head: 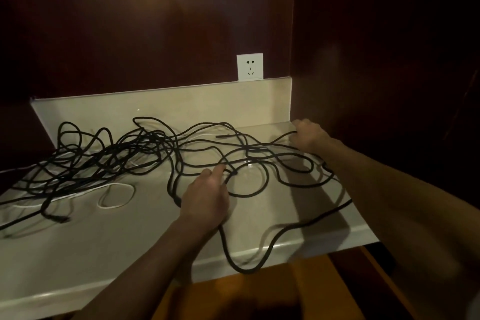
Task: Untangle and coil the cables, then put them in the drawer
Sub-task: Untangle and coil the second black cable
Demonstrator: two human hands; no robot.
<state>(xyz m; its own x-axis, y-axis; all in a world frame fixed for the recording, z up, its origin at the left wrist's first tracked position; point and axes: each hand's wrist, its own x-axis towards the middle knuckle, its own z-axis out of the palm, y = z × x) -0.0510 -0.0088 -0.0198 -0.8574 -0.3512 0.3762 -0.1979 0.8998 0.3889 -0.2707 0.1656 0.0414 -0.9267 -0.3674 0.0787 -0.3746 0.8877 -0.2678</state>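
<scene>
A tangle of black cable (109, 161) sprawls over a beige countertop (109, 241), densest at the left. A thin white cable (117, 196) loops through it near the front. My left hand (206, 197) lies on the counter's middle, fingers curled round a black strand that runs under the palm and hangs in a loop over the front edge (244, 269). My right hand (307, 135) is at the back right corner, gripping the end of a black strand.
A white wall socket (250, 66) sits above the beige backsplash (161, 104). Dark wood panels close the back and right side. Orange-brown wood (272, 291) shows below the counter's front edge.
</scene>
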